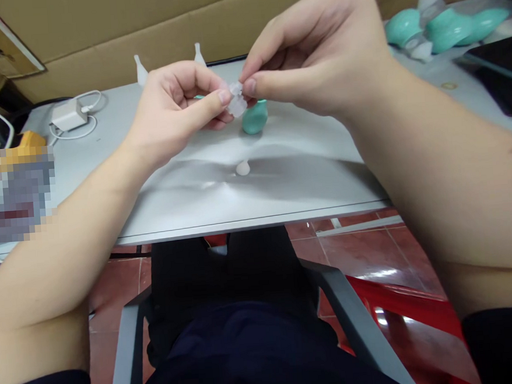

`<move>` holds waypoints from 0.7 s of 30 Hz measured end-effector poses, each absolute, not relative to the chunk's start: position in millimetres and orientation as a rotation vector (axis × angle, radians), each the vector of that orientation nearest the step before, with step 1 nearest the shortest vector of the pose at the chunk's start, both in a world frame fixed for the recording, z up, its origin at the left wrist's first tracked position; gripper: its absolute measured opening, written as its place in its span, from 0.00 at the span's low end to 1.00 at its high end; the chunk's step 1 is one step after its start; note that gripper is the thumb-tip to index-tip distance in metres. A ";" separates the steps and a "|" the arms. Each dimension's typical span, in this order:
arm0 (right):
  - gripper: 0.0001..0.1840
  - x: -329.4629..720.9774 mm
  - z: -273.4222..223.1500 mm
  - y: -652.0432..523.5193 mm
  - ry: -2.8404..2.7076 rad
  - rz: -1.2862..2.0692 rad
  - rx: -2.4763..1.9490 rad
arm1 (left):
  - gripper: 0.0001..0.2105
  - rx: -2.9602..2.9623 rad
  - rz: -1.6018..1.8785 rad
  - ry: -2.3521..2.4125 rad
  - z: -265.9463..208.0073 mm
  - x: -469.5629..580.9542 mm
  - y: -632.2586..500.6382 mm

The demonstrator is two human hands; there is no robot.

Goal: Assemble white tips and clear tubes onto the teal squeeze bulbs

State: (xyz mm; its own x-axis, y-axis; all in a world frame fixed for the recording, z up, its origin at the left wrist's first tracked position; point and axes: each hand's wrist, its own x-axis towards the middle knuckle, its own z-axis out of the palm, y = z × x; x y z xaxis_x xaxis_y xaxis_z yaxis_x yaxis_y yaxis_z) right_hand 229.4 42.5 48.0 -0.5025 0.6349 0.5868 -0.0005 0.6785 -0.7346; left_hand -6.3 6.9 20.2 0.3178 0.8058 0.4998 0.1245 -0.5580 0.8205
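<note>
Above the table, a small translucent plastic piece (237, 104) is held between my two hands. My left hand (183, 97) pinches it between thumb and fingers from the left. From the right, the thumb and forefinger of my right hand (308, 59) close on its upper end. Just behind it a teal rounded bulb-like part (255, 119) shows, partly covered by my fingers. Nearer to me, a small white drop-shaped piece (242, 168) lies on the grey table (187, 211), touched by neither hand.
Two white narrow-necked pieces (140, 68) stand at the back by a cardboard wall (110, 50). Several teal bulb-shaped parts (450, 29) lie back right, near a dark flat device (500, 75). A white charger (70, 115) with cable and a yellow object (29, 143) are at left.
</note>
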 end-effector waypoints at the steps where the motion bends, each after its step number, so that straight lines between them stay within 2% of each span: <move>1: 0.06 229.1 47.9 42.8 -1.957 0.860 -0.501 | 0.03 1.896 1.273 0.822 20.7 -6.2 7.0; 15: 0.05 227.5 47.4 42.4 -1.981 0.728 -0.519 | 0.04 1.799 1.232 0.835 24.2 -1.6 4.9; 21: 0.08 231.0 42.4 52.8 -2.040 0.691 -0.401 | 0.07 1.665 1.283 0.784 18.6 -5.4 8.8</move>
